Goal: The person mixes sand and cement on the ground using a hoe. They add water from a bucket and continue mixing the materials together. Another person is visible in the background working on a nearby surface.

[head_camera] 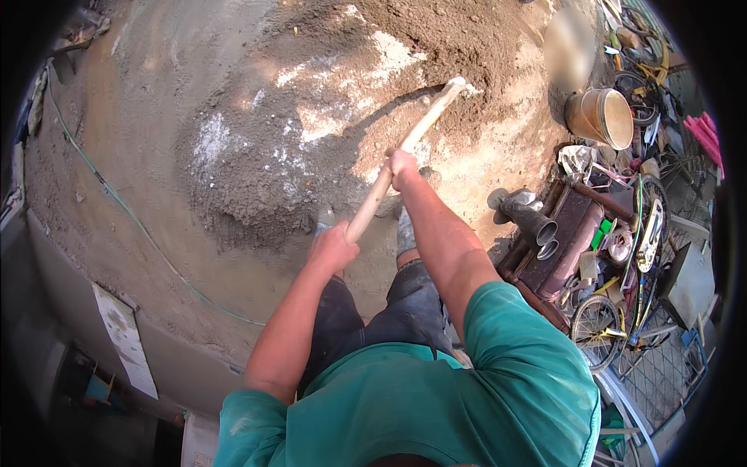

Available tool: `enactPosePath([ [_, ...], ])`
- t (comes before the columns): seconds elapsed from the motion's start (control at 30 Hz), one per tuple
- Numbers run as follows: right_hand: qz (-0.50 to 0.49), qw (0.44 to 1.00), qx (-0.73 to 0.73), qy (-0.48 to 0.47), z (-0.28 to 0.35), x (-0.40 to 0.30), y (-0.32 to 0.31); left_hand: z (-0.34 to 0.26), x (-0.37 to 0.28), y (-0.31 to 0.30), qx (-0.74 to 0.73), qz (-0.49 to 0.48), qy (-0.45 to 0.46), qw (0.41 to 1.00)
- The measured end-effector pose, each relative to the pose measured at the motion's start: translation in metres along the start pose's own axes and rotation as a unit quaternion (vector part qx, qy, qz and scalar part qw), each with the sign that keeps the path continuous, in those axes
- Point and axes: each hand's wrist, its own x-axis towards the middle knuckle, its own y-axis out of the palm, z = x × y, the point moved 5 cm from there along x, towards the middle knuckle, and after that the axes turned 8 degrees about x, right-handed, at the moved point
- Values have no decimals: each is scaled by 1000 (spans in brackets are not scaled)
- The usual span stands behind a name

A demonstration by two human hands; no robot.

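My left hand grips the lower end of a long pale wooden handle, near my body. Farther up, my right hand is closed around the same handle, about midway along. The handle slants up and to the right. Its far end, whitish, rests at or over brown heaped soil or mortar; any blade there is hidden. A mound of damp grey-brown mix with patches of white powder lies in front of my feet, mostly to the left of the handle.
A dirty plastic bucket lies at the upper right. Below it are rubber boots, a brown padded seat and a bicycle wheel among piled clutter. A thin green hose curves across the ground at left, near a low wall.
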Motion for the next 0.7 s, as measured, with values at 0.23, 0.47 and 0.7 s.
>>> enactPosePath([
  [0.23, 221, 949, 70, 214, -169, -185, 35, 83, -218, 47, -11, 14, -214, 977],
  [0.47, 155, 970, 175, 63, -12, -121, -72, -29, -115, 80, 45, -52, -36, 997],
  [0.7, 20, 934, 229, -272, 278, -11, -246, -301, 76, 64, 38, -69, 287, 955],
])
